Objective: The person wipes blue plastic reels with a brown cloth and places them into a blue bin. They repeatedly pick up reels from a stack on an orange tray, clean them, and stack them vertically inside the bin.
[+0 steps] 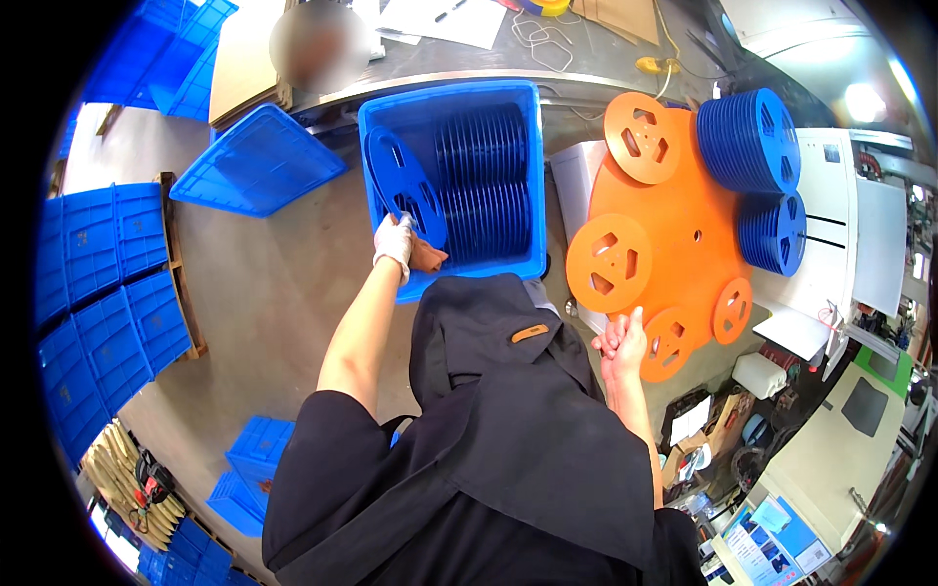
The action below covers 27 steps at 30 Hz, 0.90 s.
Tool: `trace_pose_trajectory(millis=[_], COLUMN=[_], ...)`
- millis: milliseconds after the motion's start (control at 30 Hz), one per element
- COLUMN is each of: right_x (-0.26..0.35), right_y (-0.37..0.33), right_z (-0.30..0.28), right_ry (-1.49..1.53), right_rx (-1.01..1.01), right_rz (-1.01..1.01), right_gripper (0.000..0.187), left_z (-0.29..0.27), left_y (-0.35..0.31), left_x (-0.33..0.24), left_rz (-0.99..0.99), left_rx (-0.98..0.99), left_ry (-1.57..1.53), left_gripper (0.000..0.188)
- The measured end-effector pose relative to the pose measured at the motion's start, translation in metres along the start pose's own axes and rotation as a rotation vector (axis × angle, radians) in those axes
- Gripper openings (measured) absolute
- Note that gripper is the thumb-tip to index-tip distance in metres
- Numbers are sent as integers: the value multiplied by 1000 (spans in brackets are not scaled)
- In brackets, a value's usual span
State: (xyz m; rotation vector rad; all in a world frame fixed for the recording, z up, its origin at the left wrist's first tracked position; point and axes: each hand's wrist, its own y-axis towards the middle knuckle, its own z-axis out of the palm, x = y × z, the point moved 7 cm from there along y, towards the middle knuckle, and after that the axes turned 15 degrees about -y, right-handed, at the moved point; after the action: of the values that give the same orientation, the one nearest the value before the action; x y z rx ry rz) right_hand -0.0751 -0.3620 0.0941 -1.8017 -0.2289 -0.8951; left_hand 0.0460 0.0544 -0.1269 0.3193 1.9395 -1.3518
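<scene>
My left hand (393, 239), in a white glove, reaches into the blue crate (535, 195) at its near left corner. Its fingers are closed on the rim of a blue reel flange (402, 181), a round disc with cut-out slots that leans tilted inside the crate. Something crumpled and orange-brown (427, 256) sits at the fingers; whether it is cloth or part of the glove I cannot tell. Beside the flange stand two rows of blue flanges (484, 146) on edge. My bare right hand (622, 344), fingers curled with nothing visible in them, is beside an orange disc (668, 344).
To the right is an orange rotary table (674, 210) with orange discs around its edge and two blue disc stacks (747, 142). A steel bench (606, 49) runs behind the crate. An empty-looking blue crate (256, 161) and stacked blue crates (103, 283) are on the left.
</scene>
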Motion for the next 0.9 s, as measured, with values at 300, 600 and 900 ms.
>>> trace_pose_trajectory(millis=[300,600,900], right_x=[-12,-31,-49], right_y=[6,23,68], right_z=[-29,-7,-19], right_ry=[95,57,-97], right_rx=[-65,17,85], right_rz=[19,16,53], right_gripper=[56,50,44], left_z=[67,65,-9], left_y=[17,-5,1], left_x=[-1,44,214], left_rz=[-171,-272,-516], left_rx=[267,420,664], left_ry=[154,-58,-239], left_gripper=[41,78,25])
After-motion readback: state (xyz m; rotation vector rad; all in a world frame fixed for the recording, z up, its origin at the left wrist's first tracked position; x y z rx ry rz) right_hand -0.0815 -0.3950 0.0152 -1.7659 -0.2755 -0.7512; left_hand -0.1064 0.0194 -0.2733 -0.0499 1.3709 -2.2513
